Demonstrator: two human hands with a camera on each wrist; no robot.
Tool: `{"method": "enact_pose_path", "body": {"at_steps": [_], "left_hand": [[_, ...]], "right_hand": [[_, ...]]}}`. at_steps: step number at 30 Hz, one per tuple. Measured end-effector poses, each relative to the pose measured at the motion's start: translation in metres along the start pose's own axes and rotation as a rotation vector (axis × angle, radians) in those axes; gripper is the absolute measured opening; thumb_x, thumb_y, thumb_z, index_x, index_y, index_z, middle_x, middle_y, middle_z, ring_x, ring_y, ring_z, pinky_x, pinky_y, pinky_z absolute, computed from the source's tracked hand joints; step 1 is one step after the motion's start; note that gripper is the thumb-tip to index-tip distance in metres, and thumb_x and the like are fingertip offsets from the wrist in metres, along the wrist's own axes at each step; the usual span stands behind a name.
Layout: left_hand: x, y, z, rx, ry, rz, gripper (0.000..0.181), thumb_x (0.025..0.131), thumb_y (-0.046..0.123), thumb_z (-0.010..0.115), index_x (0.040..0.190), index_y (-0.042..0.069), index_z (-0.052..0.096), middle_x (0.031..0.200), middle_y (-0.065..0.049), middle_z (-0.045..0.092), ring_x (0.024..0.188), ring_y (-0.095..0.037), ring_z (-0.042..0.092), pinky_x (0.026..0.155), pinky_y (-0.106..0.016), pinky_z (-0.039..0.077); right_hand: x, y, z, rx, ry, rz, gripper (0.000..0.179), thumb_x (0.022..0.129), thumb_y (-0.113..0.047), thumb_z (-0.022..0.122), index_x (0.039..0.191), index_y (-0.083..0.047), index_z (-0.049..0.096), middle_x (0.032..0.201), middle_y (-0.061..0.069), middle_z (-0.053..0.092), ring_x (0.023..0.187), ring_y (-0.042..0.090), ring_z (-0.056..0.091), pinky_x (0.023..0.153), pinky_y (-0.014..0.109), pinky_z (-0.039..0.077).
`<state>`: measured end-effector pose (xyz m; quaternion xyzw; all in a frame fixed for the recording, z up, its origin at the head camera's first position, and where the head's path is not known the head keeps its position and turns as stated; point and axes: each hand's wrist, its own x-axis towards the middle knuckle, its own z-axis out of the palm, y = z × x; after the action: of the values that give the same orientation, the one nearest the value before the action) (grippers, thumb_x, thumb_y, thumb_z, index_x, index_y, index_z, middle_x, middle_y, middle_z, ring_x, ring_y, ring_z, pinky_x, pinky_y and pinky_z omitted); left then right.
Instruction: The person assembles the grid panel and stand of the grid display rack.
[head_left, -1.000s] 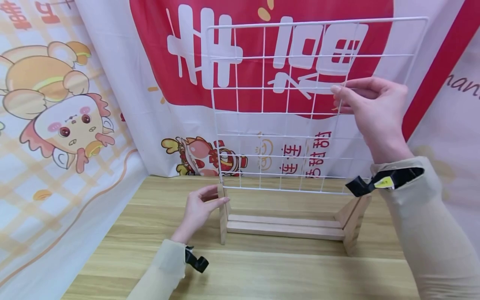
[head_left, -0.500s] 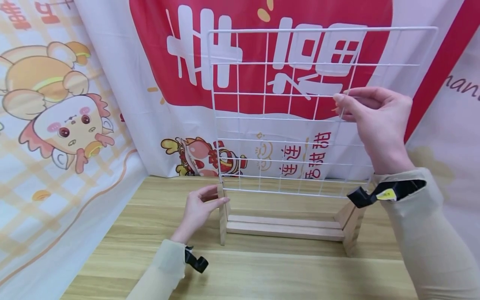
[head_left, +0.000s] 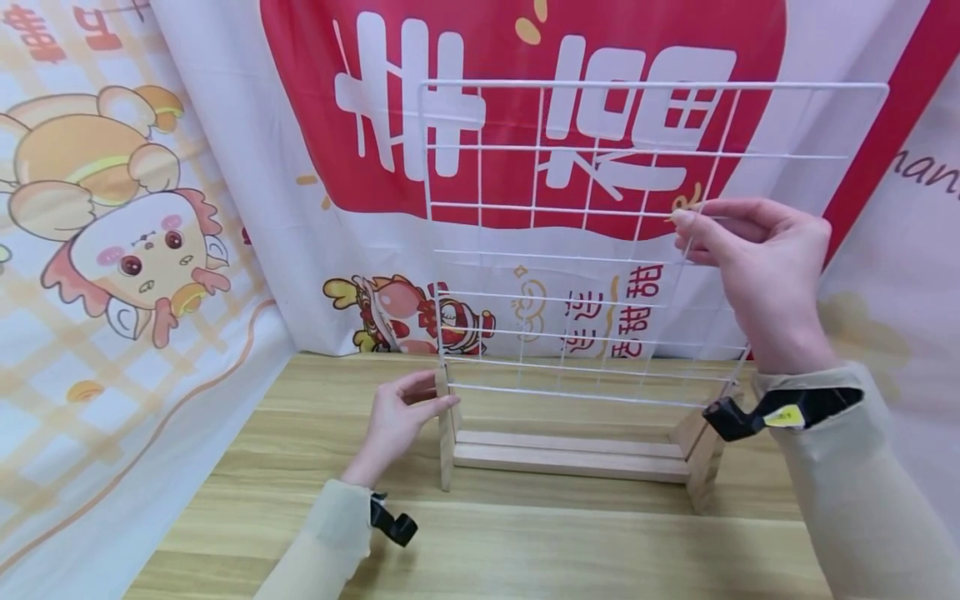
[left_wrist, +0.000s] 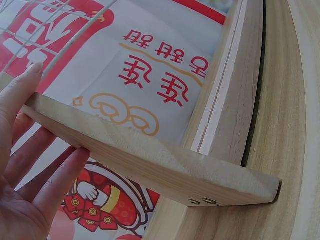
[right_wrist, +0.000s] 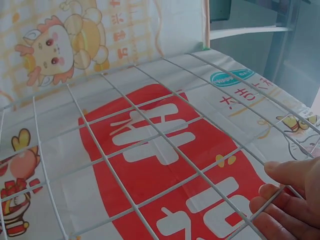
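My left hand (head_left: pixel 397 423) pinches the upper end of the left side panel of a wooden stand (head_left: pixel 570 463). In the left wrist view the thumb lies on one side of that panel (left_wrist: pixel 150 147) and the fingers on the other. A white wire grid (head_left: pixel 534 208) stands nearly upright above the stand, held by my right hand (head_left: pixel 776 271) at its right part. The grid's bottom wire sits between the side panels, above the crossbar. In the right wrist view, thumb and fingers pinch wires of the grid (right_wrist: pixel 161 134); its lower right corner is partly hidden by the wrist camera.
The stand is on a wood-grain table (head_left: pixel 525 550). Behind it hangs a cloth with a red printed patch (head_left: pixel 517 25). A cartoon-printed checked cloth (head_left: pixel 90 375) rises at the left, and pale cloth closes the right side.
My right hand has come down, and the grid with it: its top edge is lower and its bottom wire a little nearer the crossbar. The left hand and the stand have stayed put.
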<state>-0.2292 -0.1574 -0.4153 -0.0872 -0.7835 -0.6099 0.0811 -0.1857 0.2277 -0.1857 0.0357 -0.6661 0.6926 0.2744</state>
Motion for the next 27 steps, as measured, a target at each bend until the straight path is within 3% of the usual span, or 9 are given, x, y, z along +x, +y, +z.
{"method": "enact_pose_path", "body": {"at_steps": [9,21,24,27], "left_hand": [[0.000,-0.002,0.000,0.010,0.016,0.027,0.055,0.078,0.035,0.091,0.124,0.013,0.072,0.115,-0.006,0.073,0.106,-0.025,0.068,0.094,-0.041,0.057],[0.001,0.005,-0.002,-0.001,-0.008,0.020,0.058,0.079,0.028,0.091,0.130,0.015,0.068,0.120,-0.007,0.071,0.108,-0.026,0.067,0.093,-0.038,0.057],[0.002,0.015,-0.005,-0.069,-0.010,0.074,0.065,0.079,0.022,0.090,0.138,0.016,0.062,0.125,-0.008,0.069,0.112,-0.027,0.067,0.094,-0.034,0.056],[0.006,0.033,-0.011,-0.127,0.012,0.197,0.066,0.082,0.017,0.087,0.142,0.016,0.059,0.129,-0.009,0.067,0.115,-0.030,0.065,0.097,-0.033,0.054]], "right_hand": [[-0.007,0.004,0.000,-0.020,0.003,-0.003,0.052,0.074,-0.033,0.092,0.115,-0.005,0.076,0.106,0.008,0.076,0.085,0.019,0.074,0.076,0.019,0.058],[-0.018,0.025,-0.003,-0.195,0.019,0.053,0.055,0.077,-0.043,0.087,0.120,-0.011,0.075,0.111,0.004,0.075,0.089,0.017,0.074,0.087,0.022,0.056],[-0.021,0.032,-0.004,-0.244,0.020,0.066,0.056,0.078,-0.045,0.086,0.121,-0.012,0.075,0.110,0.002,0.076,0.089,0.016,0.074,0.090,0.023,0.056],[-0.022,0.036,-0.005,-0.244,0.025,0.074,0.054,0.078,-0.043,0.087,0.119,-0.010,0.075,0.108,0.003,0.076,0.087,0.016,0.075,0.089,0.023,0.056]]}}
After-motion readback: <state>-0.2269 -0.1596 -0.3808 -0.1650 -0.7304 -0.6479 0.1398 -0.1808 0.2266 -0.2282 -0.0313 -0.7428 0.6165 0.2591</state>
